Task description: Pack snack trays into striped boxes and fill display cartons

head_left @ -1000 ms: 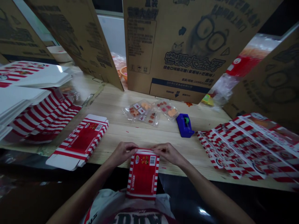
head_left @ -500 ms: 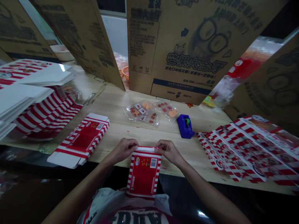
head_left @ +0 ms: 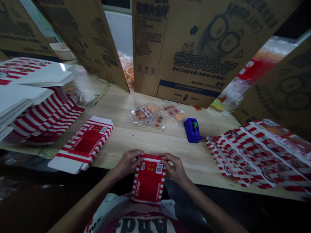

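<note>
box [head_left: 148, 183], red with striped edges, is being held in 2 hands at the near edge of the table [head_left: 121, 145]. its far end is being gripped from both sides, and its near end is pointing toward the shirt [head_left: 138, 215]; whether the shirt is being touched cannot be told. at the far left corner, the box is being pinched between the thumb and bent fingers of the left hand [head_left: 130, 160]. at the far right corner, it is being pinched likewise by the right hand [head_left: 173, 165], with fingertips resting along the far edge. a narrow flap [head_left: 152, 156] is showing between the hands; by judgement it is being folded or tucked in, so the step in hand is seemingly the closing of this end. how deeply the flap is being seated cannot be made out. for the next move, even pressure at both corners is probably being called for, with the fold being held straight.

farther left, another box [head_left: 87, 139] is lying flat, with white flaps [head_left: 65, 165] sticking out at its near end. beyond the hands, clear packets [head_left: 147, 114] and a blue tape dispenser [head_left: 192, 131] are resting untouched. striped cartons [head_left: 257, 152] are lying overlapped at the right.
</note>
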Demonstrator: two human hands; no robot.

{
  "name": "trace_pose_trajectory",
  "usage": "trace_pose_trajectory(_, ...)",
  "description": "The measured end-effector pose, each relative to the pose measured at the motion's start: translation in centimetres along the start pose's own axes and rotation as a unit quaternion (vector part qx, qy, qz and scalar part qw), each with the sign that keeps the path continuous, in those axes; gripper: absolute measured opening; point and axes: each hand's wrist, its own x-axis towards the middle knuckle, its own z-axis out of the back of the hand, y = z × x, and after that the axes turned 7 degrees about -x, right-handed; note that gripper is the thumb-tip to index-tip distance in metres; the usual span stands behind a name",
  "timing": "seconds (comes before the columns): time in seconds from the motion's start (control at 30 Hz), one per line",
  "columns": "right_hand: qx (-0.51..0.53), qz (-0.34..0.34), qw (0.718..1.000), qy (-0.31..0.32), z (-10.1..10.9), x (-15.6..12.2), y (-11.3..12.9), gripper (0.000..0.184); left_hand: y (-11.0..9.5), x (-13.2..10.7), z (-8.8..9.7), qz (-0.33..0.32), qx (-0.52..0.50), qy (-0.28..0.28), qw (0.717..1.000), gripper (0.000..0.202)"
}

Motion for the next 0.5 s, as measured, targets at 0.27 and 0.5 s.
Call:
trace_pose_trajectory(0.27,0.032,-0.045,0.998,0.010,2.0,-0.2,-2.9,0.035,0.5,-0.4,-2.7,0.135,-0.220,-0.084,0.962,0.029)
trace_pose_trajectory(0.5,-0.169,-0.170,0.897,-0.372,13.7,5.1,-9.2,0.033,0.2,0.4,-1.6,0.134,-0.220,-0.109,0.960,0.029)
